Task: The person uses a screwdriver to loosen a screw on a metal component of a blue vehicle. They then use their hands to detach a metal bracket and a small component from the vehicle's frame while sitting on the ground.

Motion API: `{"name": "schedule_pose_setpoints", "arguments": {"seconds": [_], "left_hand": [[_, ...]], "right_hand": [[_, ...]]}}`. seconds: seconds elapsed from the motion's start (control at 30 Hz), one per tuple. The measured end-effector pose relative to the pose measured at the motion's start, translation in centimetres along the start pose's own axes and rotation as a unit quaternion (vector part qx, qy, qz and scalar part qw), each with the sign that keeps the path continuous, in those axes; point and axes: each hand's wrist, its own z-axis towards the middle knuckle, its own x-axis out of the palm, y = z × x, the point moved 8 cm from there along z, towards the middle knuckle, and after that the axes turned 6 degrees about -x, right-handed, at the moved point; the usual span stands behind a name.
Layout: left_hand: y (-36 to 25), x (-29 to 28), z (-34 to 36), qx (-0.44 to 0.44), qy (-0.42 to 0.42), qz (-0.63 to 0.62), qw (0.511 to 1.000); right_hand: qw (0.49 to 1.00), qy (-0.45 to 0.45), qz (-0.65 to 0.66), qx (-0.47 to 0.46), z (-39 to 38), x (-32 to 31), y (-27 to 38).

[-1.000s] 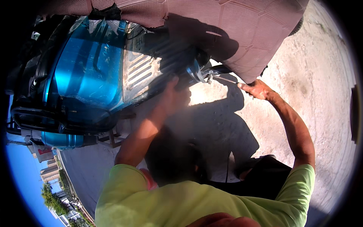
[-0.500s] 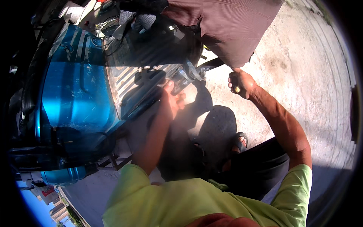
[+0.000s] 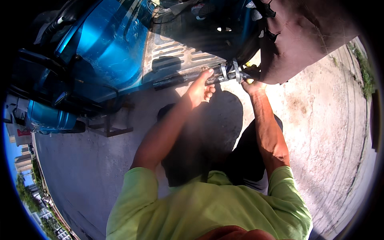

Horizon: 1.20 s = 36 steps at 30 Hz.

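A dark bar (image 3: pixel 176 80) runs along the near edge of a blue vehicle's ribbed footboard (image 3: pixel 168 52). My left hand (image 3: pixel 199 89) is closed around it, thumb on top and fingers curled below. Two shiny grey bands (image 3: pixel 237 71) loop about the bar just right of that hand. At its right end, beside the lower corner of a brown cover (image 3: pixel 288 52), my right hand (image 3: pixel 255 85) is closed on a small dark object with a yellow end (image 3: pixel 250 81). The fingers hide most of this object, so its kind does not show.
To the left rises the vehicle's glossy blue front panel (image 3: pixel 112 48), with black tubing (image 3: pixel 40 60) beside it. A low metal frame (image 3: pixel 108 128) stands under it on the sunlit concrete ground (image 3: pixel 320 140). My legs and a shadow lie below the bar.
The view has shifted, so the vehicle sits higher and further right. My right hand has come in from beyond the cover's corner to the banded bar end, close to my left hand.
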Motion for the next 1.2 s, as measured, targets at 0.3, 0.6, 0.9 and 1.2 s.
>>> {"name": "schedule_pose_setpoints", "arguments": {"seconds": [0.3,0.6,0.9,1.2], "left_hand": [[1.0,-0.6,0.2,-0.052,-0.042,0.002,0.998],[1.0,-0.2,-0.7,-0.025,-0.077,-0.017,0.997],[-0.1,1.4,-2.4,-0.061,-0.150,-0.046,0.986],[0.5,-5.6,6.5,0.241,-0.076,0.183,0.950]], "right_hand": [[0.997,-0.048,0.057,-0.016,-2.4,1.7,1.8],[0.997,-0.072,0.040,0.007,-3.1,1.3,1.8],[0.997,-0.040,0.061,-0.005,-0.7,1.2,1.9],[0.992,-0.081,0.099,0.004,-2.0,1.9,1.9]]}}
